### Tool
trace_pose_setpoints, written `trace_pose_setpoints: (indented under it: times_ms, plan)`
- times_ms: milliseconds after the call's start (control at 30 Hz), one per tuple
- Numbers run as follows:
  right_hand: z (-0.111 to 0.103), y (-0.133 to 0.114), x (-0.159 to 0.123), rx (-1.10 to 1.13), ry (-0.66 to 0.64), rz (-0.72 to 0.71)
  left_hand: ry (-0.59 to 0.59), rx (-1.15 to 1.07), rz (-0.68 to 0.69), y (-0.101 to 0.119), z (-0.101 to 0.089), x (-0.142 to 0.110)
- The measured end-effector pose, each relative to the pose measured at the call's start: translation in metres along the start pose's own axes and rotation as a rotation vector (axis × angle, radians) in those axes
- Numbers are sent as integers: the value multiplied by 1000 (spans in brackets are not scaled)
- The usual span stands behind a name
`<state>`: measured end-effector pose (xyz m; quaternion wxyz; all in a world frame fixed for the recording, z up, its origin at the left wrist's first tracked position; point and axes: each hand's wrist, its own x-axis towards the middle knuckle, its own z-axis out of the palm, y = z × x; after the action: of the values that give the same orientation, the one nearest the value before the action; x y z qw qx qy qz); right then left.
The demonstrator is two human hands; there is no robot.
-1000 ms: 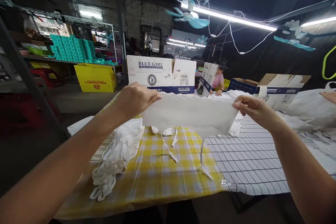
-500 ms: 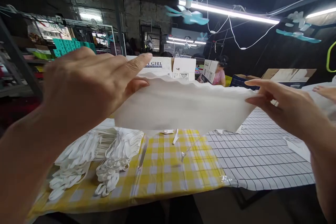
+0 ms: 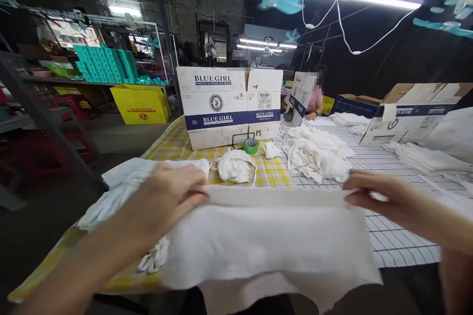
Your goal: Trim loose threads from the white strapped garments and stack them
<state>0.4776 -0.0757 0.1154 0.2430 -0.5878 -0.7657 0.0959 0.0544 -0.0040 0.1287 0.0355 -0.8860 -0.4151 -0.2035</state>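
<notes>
A white piece of cloth (image 3: 273, 236) is stretched between my two hands above the near edge of the table, its lower part hanging down in loose folds. My left hand (image 3: 177, 189) pinches the upper left corner between thumb and fingers, a little blurred. At the upper right corner my right hand (image 3: 373, 192) pinches the same cloth. Below and behind my left arm lie stacked white cloths with straps (image 3: 127, 177), partly hidden by the arm. Just beyond the held cloth sits a crumpled white cloth with a strap (image 3: 236, 166).
A Blue Girl beer carton (image 3: 218, 103) stands at the back, with a roll of green tape (image 3: 251, 146) before it. Heaped white cloth (image 3: 316, 152) covers part of the grid-patterned tablecloth. Another open carton (image 3: 406, 118) is at right. A person (image 3: 316, 101) sits beyond.
Both hands have come down, bringing the stretched cloth from eye height to the table's near edge. The cloth now hangs lower and fuller. The view has tilted down, uncovering the carton and tape.
</notes>
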Motion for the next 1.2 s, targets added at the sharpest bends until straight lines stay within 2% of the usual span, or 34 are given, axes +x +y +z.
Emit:
trace_pose_setpoints:
  times_ms: [33,67,133,200,267,333,400,467,633,733,867,967,1133,1200]
  plan:
    - [28,8,12,1,-152,21,-111,-45,-37,-5,32,4]
    - [58,19,25,-5,-219,56,-198,-81,-78,-11,66,10]
    - [117,45,48,-38,-261,191,-336,-102,-175,-27,132,21]
    - [164,69,65,-65,-276,242,-403,-109,-248,-40,186,30]
    - [194,85,78,-92,-251,265,-423,-111,-286,-49,223,36]
    - [210,88,90,-115,-193,264,-422,-114,-311,-55,243,40]
    - [222,81,103,-124,-141,229,-421,-121,-330,-60,254,43]
    - [235,70,118,-110,-146,161,-425,-133,-340,-65,260,46]
    - [265,51,161,-32,-296,36,-436,-177,-353,-74,270,49]
    - [261,51,197,-13,-288,53,-439,-206,-368,-78,273,48]
    - [239,60,228,-8,-183,136,-442,-241,-371,-81,275,47]
    - [225,78,210,-48,-209,255,-437,-268,-363,-84,277,45]
    - [209,118,127,-167,-273,566,-389,-253,-340,-86,279,45]
    - [205,128,99,-165,-277,646,-366,-205,-344,-86,279,46]
